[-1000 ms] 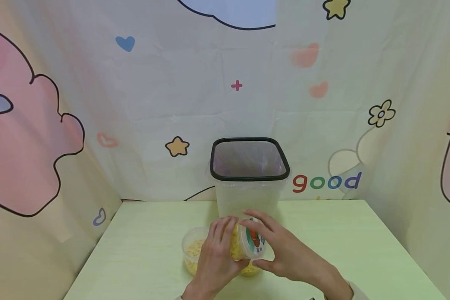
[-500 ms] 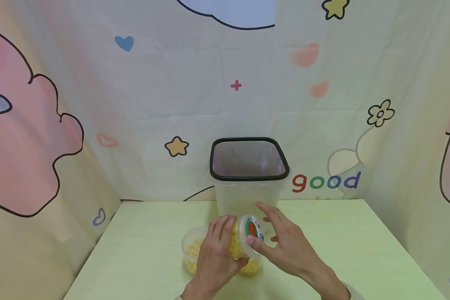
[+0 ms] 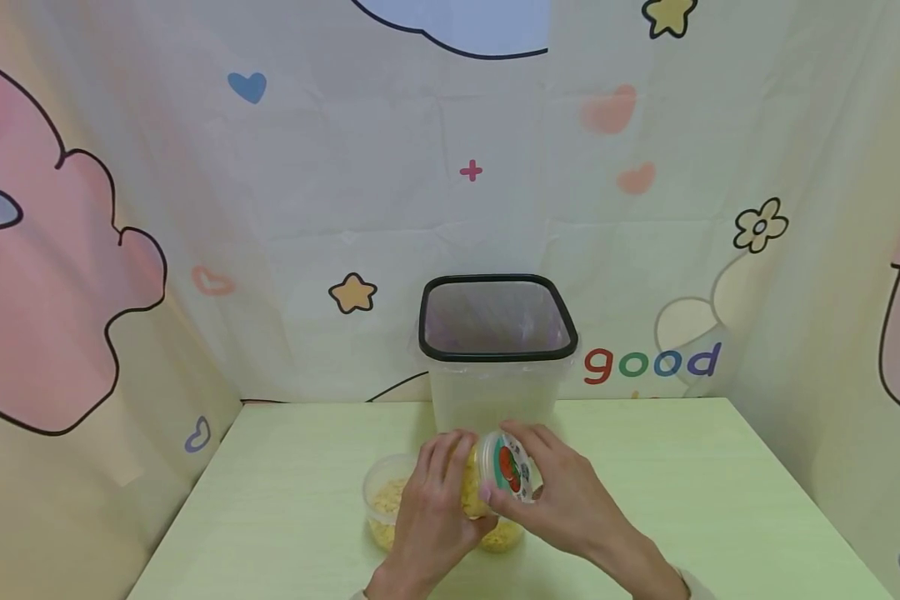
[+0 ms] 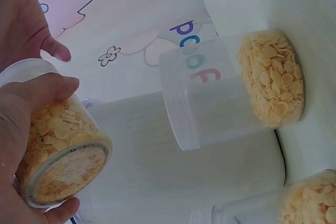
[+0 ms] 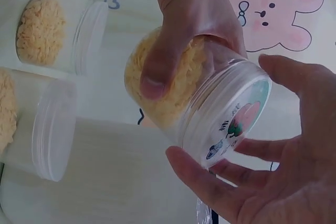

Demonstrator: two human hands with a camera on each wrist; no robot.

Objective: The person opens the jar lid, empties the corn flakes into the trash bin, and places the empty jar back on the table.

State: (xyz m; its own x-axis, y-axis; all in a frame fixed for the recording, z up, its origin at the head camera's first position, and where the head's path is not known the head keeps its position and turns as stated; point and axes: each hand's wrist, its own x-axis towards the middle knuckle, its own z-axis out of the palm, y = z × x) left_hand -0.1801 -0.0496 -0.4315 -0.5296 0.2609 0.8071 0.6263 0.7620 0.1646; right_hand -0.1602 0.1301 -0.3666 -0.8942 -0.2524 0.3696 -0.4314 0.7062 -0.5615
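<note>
My left hand [image 3: 435, 504] grips a clear plastic jar [image 4: 60, 135] of pale yellow flakes, tipped so that its lid faces right. The screw lid [image 3: 508, 468] bears a label with a red and green picture. Around the lid's rim lie the thumb and fingers of my right hand [image 3: 570, 492], thumb at the near side and fingers at the far side. Two more clear jars with flakes stand on the table: one jar [image 3: 386, 508] just left of my left hand, the other jar [image 3: 502, 536] beneath the held one, mostly hidden.
Behind the hands a tall translucent bin [image 3: 495, 392] with a black rim stands at the table's back edge. The pale green table [image 3: 292, 467] is enclosed by printed cloth [image 3: 307, 167] at the back and sides.
My right hand came away from the lid with its fingers spread, then returned to the rim. The left hand holds the jar in nearly the same place.
</note>
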